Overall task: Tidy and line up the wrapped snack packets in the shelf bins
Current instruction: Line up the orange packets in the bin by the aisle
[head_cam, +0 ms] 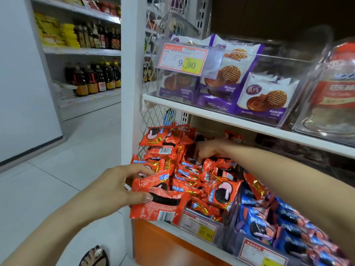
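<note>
Red crinkly foil snack packets (222, 194) heap in a clear plastic bin (221, 225); the left hand (115, 187) grips front ones by their flat faces. Light, slippery, crushable, I judge. Farther back, the right hand (207, 150) curls into the heap, hold hidden.

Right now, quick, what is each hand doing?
Left hand: holding red packets.
Right hand: dipped among the packets; cannot tell if it holds one.

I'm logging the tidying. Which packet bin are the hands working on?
The bin of red packets, lower shelf, far left: the left hand and right hand are both on them. Neither touches the blue packets or purple packets.
</note>
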